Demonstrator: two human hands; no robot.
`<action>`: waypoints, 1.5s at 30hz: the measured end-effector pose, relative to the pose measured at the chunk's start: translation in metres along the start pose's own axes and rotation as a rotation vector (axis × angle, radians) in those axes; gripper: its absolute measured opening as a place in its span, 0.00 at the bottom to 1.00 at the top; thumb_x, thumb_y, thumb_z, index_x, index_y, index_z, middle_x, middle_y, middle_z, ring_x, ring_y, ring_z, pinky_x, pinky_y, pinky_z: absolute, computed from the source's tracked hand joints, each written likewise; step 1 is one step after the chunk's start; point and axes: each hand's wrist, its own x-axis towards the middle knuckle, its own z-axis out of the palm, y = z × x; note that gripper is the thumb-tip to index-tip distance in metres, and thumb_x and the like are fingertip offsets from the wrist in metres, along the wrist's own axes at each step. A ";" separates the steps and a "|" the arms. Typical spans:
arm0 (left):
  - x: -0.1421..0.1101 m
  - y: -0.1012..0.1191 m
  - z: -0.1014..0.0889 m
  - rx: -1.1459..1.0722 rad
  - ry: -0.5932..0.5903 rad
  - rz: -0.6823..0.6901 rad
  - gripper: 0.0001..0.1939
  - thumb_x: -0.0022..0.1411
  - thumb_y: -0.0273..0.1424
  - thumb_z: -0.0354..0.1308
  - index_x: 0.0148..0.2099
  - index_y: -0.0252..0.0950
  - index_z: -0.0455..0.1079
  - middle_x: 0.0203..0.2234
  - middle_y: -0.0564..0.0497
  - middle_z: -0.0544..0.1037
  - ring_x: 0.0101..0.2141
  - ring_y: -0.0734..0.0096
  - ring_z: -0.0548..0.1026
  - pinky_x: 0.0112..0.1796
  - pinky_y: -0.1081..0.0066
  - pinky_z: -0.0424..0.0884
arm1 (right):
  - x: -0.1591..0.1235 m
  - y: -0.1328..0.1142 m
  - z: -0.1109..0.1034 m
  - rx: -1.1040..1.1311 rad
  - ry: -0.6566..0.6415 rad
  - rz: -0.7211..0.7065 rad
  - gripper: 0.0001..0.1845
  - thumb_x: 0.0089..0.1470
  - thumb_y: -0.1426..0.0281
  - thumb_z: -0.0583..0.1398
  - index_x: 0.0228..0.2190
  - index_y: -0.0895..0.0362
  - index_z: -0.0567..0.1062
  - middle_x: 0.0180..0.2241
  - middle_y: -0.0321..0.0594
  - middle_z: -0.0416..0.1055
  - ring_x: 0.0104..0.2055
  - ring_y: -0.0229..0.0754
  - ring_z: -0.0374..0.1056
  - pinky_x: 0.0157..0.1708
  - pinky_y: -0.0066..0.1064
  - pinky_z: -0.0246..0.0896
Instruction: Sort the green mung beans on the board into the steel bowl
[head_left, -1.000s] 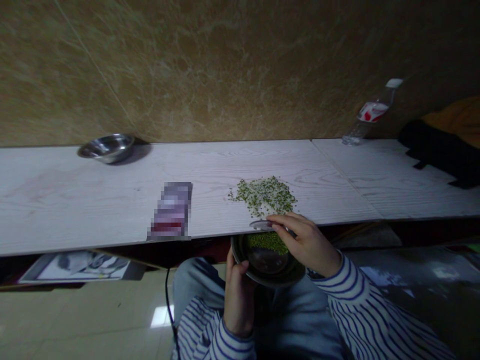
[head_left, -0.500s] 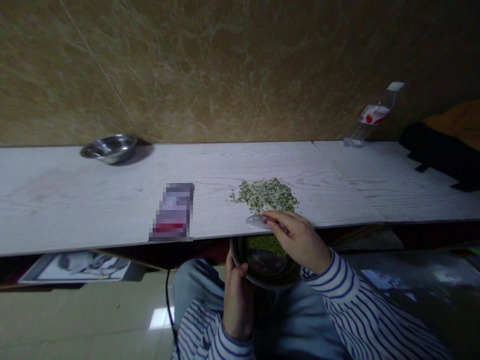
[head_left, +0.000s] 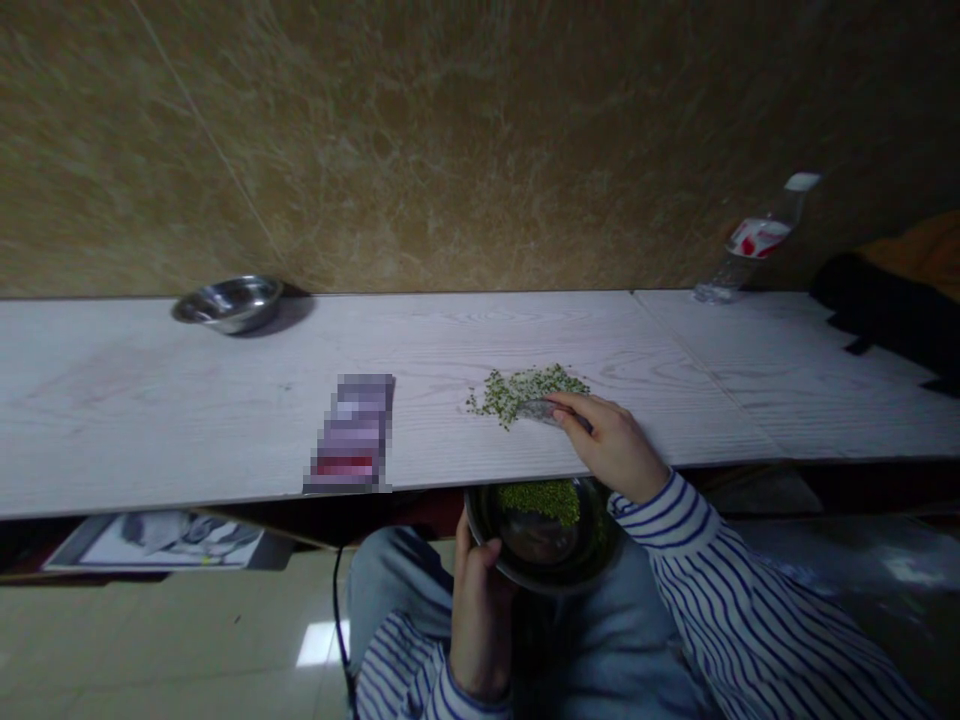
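Observation:
A patch of small green beans lies on the white wooden table. My right hand rests on the table at the right of the patch, fingers closed on a small flat transparent piece that touches the beans. Below the table's front edge, my left hand grips the rim of a steel bowl held over my lap. Green beans fill the far part of that bowl.
A second steel bowl sits at the back left by the wall. A blurred flat packet lies near the front edge. A plastic water bottle and dark cloth are at the far right. A cable hangs down.
My right hand moved from the table's front edge, over the bowl, further onto the table into the bean patch. The patch on the table looks smaller now. The bowl stays under the edge.

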 end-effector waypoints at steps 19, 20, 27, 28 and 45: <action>0.002 -0.004 -0.001 0.002 -0.013 0.009 0.31 0.60 0.28 0.53 0.65 0.46 0.56 0.57 0.49 0.70 0.56 0.58 0.67 0.54 0.61 0.63 | 0.005 -0.002 0.001 -0.010 -0.046 -0.067 0.13 0.59 0.73 0.55 0.43 0.53 0.76 0.40 0.39 0.78 0.42 0.43 0.72 0.43 0.38 0.65; 0.002 -0.005 -0.001 0.003 -0.014 0.006 0.31 0.60 0.28 0.52 0.65 0.46 0.56 0.57 0.49 0.70 0.56 0.58 0.67 0.53 0.61 0.64 | 0.004 -0.003 0.000 -0.006 -0.054 -0.077 0.12 0.59 0.73 0.55 0.43 0.53 0.76 0.40 0.39 0.78 0.42 0.43 0.72 0.43 0.37 0.64; 0.000 -0.003 0.001 0.020 -0.020 0.006 0.31 0.60 0.28 0.52 0.65 0.47 0.55 0.58 0.50 0.69 0.56 0.59 0.67 0.53 0.62 0.65 | -0.005 -0.008 -0.012 0.008 -0.126 -0.132 0.12 0.60 0.72 0.55 0.42 0.52 0.76 0.39 0.38 0.78 0.41 0.42 0.72 0.42 0.37 0.64; 0.000 -0.003 0.001 0.022 -0.022 0.004 0.31 0.61 0.28 0.52 0.65 0.48 0.55 0.58 0.50 0.69 0.57 0.59 0.67 0.53 0.62 0.65 | -0.006 -0.008 -0.013 0.006 -0.130 -0.127 0.12 0.60 0.72 0.55 0.42 0.52 0.76 0.39 0.38 0.78 0.41 0.42 0.72 0.42 0.36 0.64; 0.001 -0.003 -0.002 0.010 0.005 0.022 0.31 0.59 0.29 0.54 0.65 0.48 0.57 0.57 0.50 0.71 0.56 0.57 0.67 0.53 0.61 0.64 | -0.012 -0.017 -0.007 0.001 -0.159 -0.235 0.13 0.61 0.73 0.54 0.43 0.52 0.75 0.40 0.39 0.78 0.43 0.41 0.70 0.42 0.36 0.59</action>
